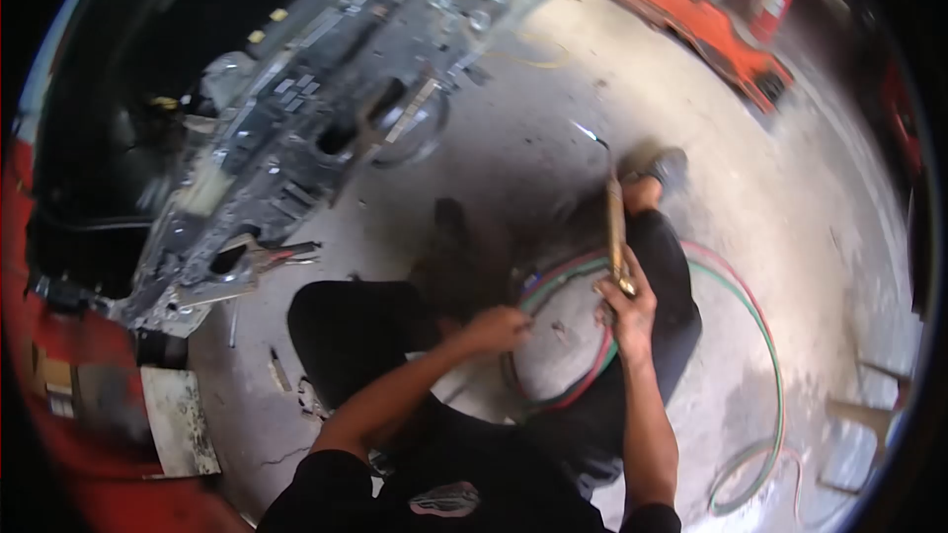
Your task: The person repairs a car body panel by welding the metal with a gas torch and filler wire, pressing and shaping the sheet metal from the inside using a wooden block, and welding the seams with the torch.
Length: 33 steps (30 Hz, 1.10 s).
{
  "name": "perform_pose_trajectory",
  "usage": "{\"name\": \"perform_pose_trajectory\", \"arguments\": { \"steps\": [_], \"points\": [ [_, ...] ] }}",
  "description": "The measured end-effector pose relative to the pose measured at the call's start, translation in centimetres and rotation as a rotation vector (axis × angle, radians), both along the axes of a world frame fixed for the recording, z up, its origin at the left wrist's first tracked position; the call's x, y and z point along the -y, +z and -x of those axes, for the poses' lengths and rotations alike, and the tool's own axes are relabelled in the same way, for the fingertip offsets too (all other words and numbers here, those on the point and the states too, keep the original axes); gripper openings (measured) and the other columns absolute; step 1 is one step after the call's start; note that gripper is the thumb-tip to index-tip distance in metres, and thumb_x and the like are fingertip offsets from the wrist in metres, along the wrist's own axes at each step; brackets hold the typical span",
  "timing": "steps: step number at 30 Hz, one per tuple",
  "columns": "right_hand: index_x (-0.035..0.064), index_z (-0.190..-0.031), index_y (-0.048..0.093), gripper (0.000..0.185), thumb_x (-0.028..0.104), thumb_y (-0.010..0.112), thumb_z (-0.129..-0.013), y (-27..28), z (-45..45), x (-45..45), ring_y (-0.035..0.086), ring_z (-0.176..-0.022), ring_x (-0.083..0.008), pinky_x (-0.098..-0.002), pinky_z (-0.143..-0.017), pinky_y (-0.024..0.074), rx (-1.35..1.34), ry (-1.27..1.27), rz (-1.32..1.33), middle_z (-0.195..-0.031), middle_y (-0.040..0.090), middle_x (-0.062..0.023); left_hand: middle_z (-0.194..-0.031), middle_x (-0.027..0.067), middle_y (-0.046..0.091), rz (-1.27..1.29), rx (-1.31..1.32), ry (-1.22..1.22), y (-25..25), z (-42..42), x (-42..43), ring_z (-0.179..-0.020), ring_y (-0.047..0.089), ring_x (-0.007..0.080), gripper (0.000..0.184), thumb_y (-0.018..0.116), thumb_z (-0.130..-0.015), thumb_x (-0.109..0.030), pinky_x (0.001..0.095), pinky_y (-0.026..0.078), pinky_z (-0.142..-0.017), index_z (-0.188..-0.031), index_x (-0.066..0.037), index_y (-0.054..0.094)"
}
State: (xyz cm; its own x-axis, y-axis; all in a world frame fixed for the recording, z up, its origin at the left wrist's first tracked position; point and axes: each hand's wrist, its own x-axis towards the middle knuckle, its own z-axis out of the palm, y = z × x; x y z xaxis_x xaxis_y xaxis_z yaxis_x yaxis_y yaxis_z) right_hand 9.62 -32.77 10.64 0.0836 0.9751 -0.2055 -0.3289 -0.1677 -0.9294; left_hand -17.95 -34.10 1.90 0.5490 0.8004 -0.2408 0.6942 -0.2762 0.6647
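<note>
My right hand [632,311] is wrapped round the brass handle of a gas torch [616,222]. The torch points away from me, and a small bright flame [585,128] shows at its bent tip. A red and green twin hose [598,355] loops between my legs below that hand. My left hand [499,330] is closed and somewhat blurred beside the hose loop. Whatever it may hold is hidden. Locking pliers [269,257] grip the edge of the stripped car body [286,109] on the left.
An orange floor jack [696,25] stands at the far right, near a red cylinder [772,8]. More hose [775,385] curls over the concrete floor at right. A worn panel [178,422] and a small tool [280,371] lie at lower left. My bent legs frame the work area.
</note>
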Motion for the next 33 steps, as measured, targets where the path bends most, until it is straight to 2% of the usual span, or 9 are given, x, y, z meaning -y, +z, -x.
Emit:
{"name": "perform_pose_trajectory", "arguments": {
  "steps": [8,11,15,21,23,25,27,29,33],
  "points": [
    [-0.0019,-0.158,0.038,0.073,-0.001,0.068,-0.091,0.7,-0.3,-0.4,0.061,-0.055,-0.0131,-0.0260,-0.047,0.0507,-0.075,-0.016,-0.028,-0.091,0.067,-0.0086,-0.097,0.0254,0.073,0.003,-0.310,0.386,-7.9,0.9,-5.1,-0.094,0.071,0.0431,0.021,0.061,-0.088,-0.016,0.0525,0.056,-0.086,-0.098,-0.005,0.076],
    [-0.0074,-0.159,0.029,0.077,0.005,0.066,-0.092,0.2,-0.9,-1.2,0.061,-0.054,-0.0146,-0.0258,-0.045,0.0496,-0.017,-0.009,0.023,-0.093,0.066,-0.0123,-0.097,0.0259,0.072,-0.019,-0.441,0.352,-9.1,-1.4,-6.7,-0.094,0.071,0.0436,0.020,0.061,-0.087,-0.014,0.0537,0.056,-0.084,-0.098,-0.006,0.076],
    [-0.0083,-0.158,0.029,0.078,0.008,0.066,-0.092,-0.5,-1.6,-2.0,0.061,-0.053,-0.0147,-0.0255,-0.045,0.0500,-0.031,-0.006,0.101,-0.092,0.065,-0.0119,-0.105,0.0243,0.070,-0.136,-0.345,0.286,-11.3,-4.4,-11.9,-0.098,0.070,0.0430,0.018,0.061,-0.088,-0.013,0.0533,0.056,-0.084,-0.099,-0.003,0.072],
    [-0.0036,-0.159,0.031,0.078,0.002,0.066,-0.090,-1.2,-2.2,-2.9,0.062,-0.053,-0.0147,-0.0254,-0.045,0.0510,-0.125,-0.013,0.146,-0.091,0.065,-0.0117,-0.115,0.0239,0.066,-0.229,-0.440,0.243,-12.3,-9.6,-21.2,-0.103,0.068,0.0424,0.022,0.058,-0.094,-0.013,0.0515,0.057,-0.085,-0.112,-0.002,0.064],
    [-0.0009,-0.159,0.034,0.075,-0.011,0.060,-0.090,-0.6,-2.5,-3.0,0.063,-0.058,-0.0135,-0.0259,-0.048,0.0525,-0.107,-0.010,0.200,-0.093,0.065,-0.0108,-0.116,0.0249,0.066,-0.173,-0.453,0.310,-15.1,-9.9,-22.2,-0.102,0.068,0.0425,0.027,0.057,-0.095,-0.013,0.0520,0.057,-0.085,-0.120,-0.002,0.062],
    [-0.0018,-0.159,0.034,0.074,-0.011,0.061,-0.090,-0.9,-2.5,-3.0,0.063,-0.058,-0.0144,-0.0261,-0.048,0.0523,-0.133,-0.029,0.194,-0.092,0.065,-0.0107,-0.117,0.0246,0.066,-0.058,-0.542,0.270,-19.4,-9.2,-23.3,-0.103,0.068,0.0425,0.022,0.058,-0.093,-0.010,0.0526,0.057,-0.085,-0.111,-0.001,0.067],
    [-0.0036,-0.157,0.036,0.075,-0.009,0.065,-0.088,-1.1,-2.4,-2.9,0.064,-0.055,-0.0159,-0.0266,-0.045,0.0520,-0.128,-0.068,0.220,-0.088,0.065,-0.0107,-0.118,0.0256,0.066,-0.096,-0.567,0.092,-18.7,-8.6,-23.0,-0.103,0.067,0.0448,0.019,0.058,-0.089,-0.008,0.0528,0.056,-0.087,-0.101,0.001,0.071],
    [-0.0045,-0.157,0.035,0.077,-0.008,0.067,-0.087,-1.5,-2.5,-2.8,0.064,-0.055,-0.0161,-0.0273,-0.044,0.0526,-0.159,-0.077,0.174,-0.089,0.065,-0.0112,-0.115,0.0267,0.067,-0.367,-0.406,0.154,-19.8,-7.7,-21.8,-0.101,0.066,0.0461,0.017,0.060,-0.084,-0.006,0.0522,0.056,-0.086,-0.092,0.002,0.073],
    [-0.0069,-0.156,0.034,0.079,-0.001,0.069,-0.086,-1.8,-2.3,-2.4,0.062,-0.053,-0.0155,-0.0271,-0.043,0.0524,-0.153,-0.048,0.090,-0.088,0.065,-0.0114,-0.103,0.0229,0.067,-0.270,0.005,0.338,-15.9,-6.0,-19.0,-0.094,0.067,0.0340,0.023,0.062,-0.083,-0.006,0.0456,0.054,-0.080,-0.103,0.003,0.070]
  ]
}}
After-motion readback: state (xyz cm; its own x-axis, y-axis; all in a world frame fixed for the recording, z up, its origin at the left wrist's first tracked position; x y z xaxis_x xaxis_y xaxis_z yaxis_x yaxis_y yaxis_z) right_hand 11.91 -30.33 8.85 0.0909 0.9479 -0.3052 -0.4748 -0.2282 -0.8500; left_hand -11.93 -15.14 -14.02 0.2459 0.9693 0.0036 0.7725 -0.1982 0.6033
